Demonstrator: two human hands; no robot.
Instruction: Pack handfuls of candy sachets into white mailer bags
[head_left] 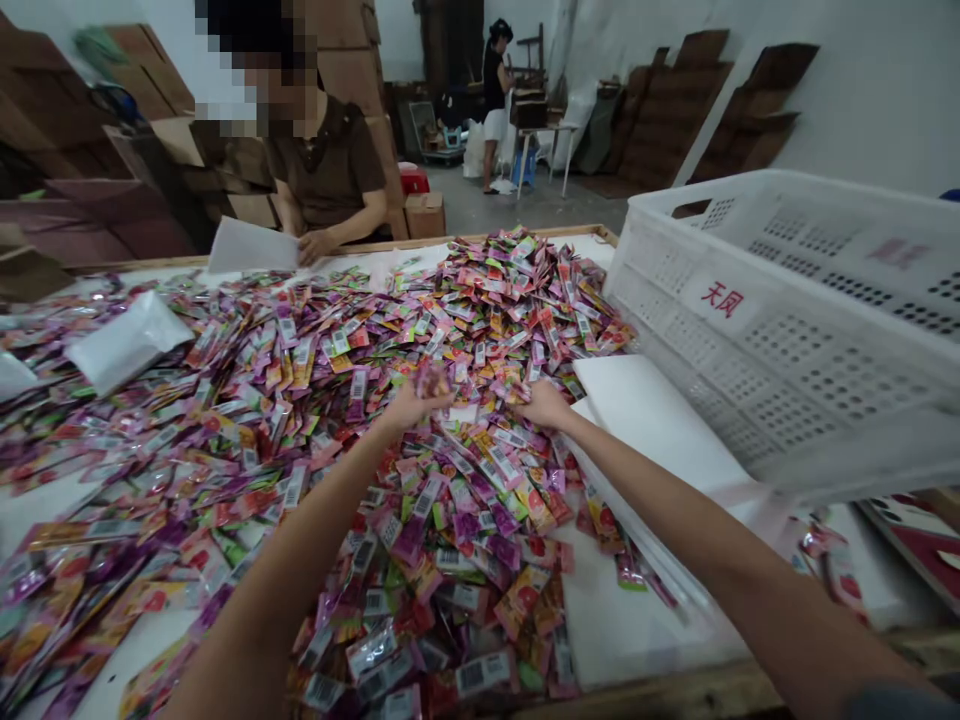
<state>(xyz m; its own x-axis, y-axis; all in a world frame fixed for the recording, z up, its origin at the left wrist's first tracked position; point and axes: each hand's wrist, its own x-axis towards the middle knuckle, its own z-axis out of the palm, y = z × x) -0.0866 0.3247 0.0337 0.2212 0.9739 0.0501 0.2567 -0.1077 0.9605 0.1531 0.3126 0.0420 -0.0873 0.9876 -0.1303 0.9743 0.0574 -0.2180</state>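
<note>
Glossy flat sachets under both hands

Your worktable, a white-topped bench with a raised wooden rim, lies almost buried under a heap of small colourful sachets. Among them rest a white padded pouch at the left and a stack of white sheets at your right. A white perforated plastic crate sits over the right side.
</note>
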